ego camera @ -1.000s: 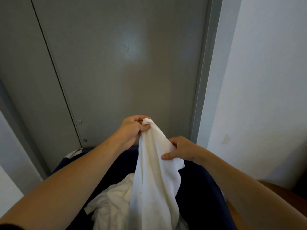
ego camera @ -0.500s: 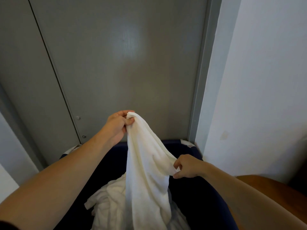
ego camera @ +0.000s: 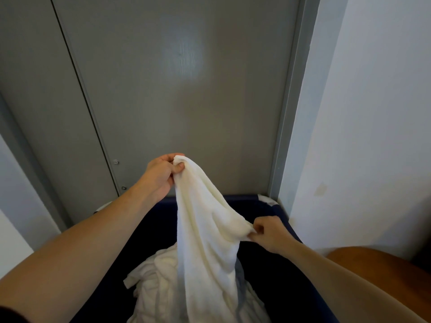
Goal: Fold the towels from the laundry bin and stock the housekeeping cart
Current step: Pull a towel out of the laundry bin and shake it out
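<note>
I was at the very start of the job: one white towel (ego camera: 205,241) was being drawn up out of the dark blue laundry bin (ego camera: 282,287), and nothing had been folded yet. My left hand (ego camera: 161,176) was raised at the far side, its thumb and curled fingers pinching the top corner of the towel, so the cloth hung down from it in a long drape into the bin. My right hand (ego camera: 268,234) was lower and to the right, fingers curled tight on a gathered bit of the towel's edge, pulling that side out toward the right. Neither hand was open at all; both were closed on the same towel.

More white towels (ego camera: 154,283) lay crumpled in the bottom of the bin, near me and a little left, and the hanging towel's lower end reached down among them. I could not see where its bottom edge finished.

The next move, as I judged it, called for finding a second true corner with my right hand, since what it held looked like a bunched edge, then lifting the towel clear of the heap and spreading it flat between both hands before the first fold. The housekeeping cart was nowhere in view. A grey door (ego camera: 182,89) stood behind the bin.
</note>
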